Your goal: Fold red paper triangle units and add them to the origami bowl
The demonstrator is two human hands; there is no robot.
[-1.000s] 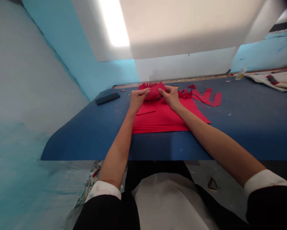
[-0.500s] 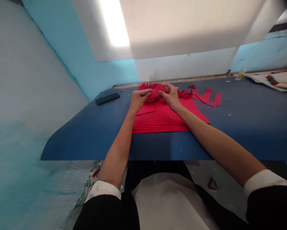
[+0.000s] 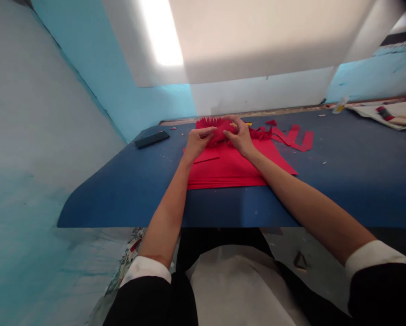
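Between my two hands is a piece of red paper [image 3: 222, 132], held just above a stack of red sheets [image 3: 235, 165]. My left hand [image 3: 198, 140] pinches its left side between thumb and fingers. Curved over its right side, my right hand [image 3: 241, 136] grips it with the thumb in front and the fingers behind. Right behind the held piece stands a red paper fringe [image 3: 207, 121] with pointed tips. Crumpled red scraps [image 3: 262, 133] lie just right of my right hand, and a thin dark slit or strip [image 3: 207, 160] shows on the top sheet.
On the blue tabletop [image 3: 131, 185], a dark flat phone-like object [image 3: 151, 139] lies at left. Red paper strips [image 3: 301, 141] are at right. Farther right are a small glue bottle [image 3: 341, 105] and pale papers [image 3: 393, 113]. A wall [image 3: 230, 97] rises behind the table.
The held red paper has turned slightly, and my right fingers now curl further over its top. My left hand has shifted a little to the right.
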